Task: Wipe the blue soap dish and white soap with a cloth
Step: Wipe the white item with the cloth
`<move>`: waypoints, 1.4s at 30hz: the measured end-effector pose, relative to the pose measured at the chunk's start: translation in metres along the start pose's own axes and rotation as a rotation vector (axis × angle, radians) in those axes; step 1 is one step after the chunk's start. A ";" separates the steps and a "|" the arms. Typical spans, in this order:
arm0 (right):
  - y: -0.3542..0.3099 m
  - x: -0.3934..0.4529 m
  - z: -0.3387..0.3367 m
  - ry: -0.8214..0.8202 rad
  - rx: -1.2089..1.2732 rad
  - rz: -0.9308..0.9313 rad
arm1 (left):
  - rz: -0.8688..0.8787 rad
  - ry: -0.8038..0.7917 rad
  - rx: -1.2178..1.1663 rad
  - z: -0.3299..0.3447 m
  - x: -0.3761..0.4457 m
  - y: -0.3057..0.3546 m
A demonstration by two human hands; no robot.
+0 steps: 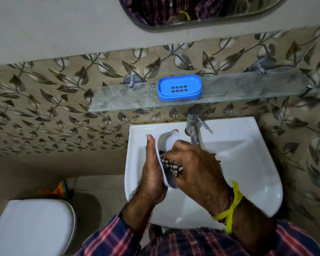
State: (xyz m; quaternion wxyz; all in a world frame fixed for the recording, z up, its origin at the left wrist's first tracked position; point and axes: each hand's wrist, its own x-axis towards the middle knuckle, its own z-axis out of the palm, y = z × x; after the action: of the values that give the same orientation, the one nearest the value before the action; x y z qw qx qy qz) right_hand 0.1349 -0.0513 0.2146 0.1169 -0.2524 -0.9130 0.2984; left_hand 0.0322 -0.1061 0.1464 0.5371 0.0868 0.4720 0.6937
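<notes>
Holding a white soap [167,145] upright over the white sink [248,163], the left hand [152,170] is closed along its left edge, thumb up at the top and fingertips showing just past the far rim. The right hand [196,165] is clenched around a dark, striped cloth [172,168] and presses it against the face of the soap. A yellow thread [229,209] is tied around the right wrist, and both forearms come out of red-and-blue checked sleeves [107,241]. The blue soap dish [179,87] sits empty on the glass shelf [118,100] above the chrome tap [193,124], well apart from the hands; its drain slots show as two short rows. No brand, label or writing can be read on the soap, dish or cloth. A closed white toilet lid [30,224] lies at lower left, and a mirror's [192,10] bottom edge hangs above the leaf-patterned tiles [44,100].
</notes>
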 end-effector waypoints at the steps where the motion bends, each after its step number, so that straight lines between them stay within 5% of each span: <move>1: 0.002 -0.002 0.001 -0.003 -0.048 0.023 | 0.002 0.015 0.005 -0.001 0.000 0.001; 4: 0.005 -0.002 -0.002 0.101 -0.087 0.112 | -0.004 0.035 0.020 0.003 0.001 0.000; 9: 0.000 -0.005 0.000 -0.038 -0.180 0.032 | -0.033 0.087 0.035 0.002 -0.001 -0.001; 12: 0.003 -0.006 -0.002 0.057 -0.213 0.113 | -0.031 0.119 0.078 0.005 -0.002 0.001; 18: 0.003 -0.011 0.005 -0.091 -0.285 -0.076 | 0.112 0.168 0.114 0.001 -0.002 0.009; 22: 0.023 -0.008 -0.008 0.293 -0.057 0.097 | 0.318 0.144 0.245 -0.004 -0.004 0.009; 25: 0.033 -0.002 -0.020 0.547 0.086 0.046 | 0.414 0.188 0.524 -0.009 -0.011 0.014; 33: 0.015 -0.010 0.009 0.264 -0.122 -0.272 | 0.605 0.395 1.086 -0.004 -0.029 0.005; 42: 0.033 -0.010 0.024 0.403 -0.061 -0.222 | 0.691 0.479 1.254 -0.001 -0.042 0.012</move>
State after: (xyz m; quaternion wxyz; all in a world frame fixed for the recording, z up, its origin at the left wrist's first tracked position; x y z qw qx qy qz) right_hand 0.1471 -0.0451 0.1750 0.3213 -0.2082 -0.9020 0.1996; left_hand 0.0410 -0.1411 0.1713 0.0217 0.3660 0.8282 0.4238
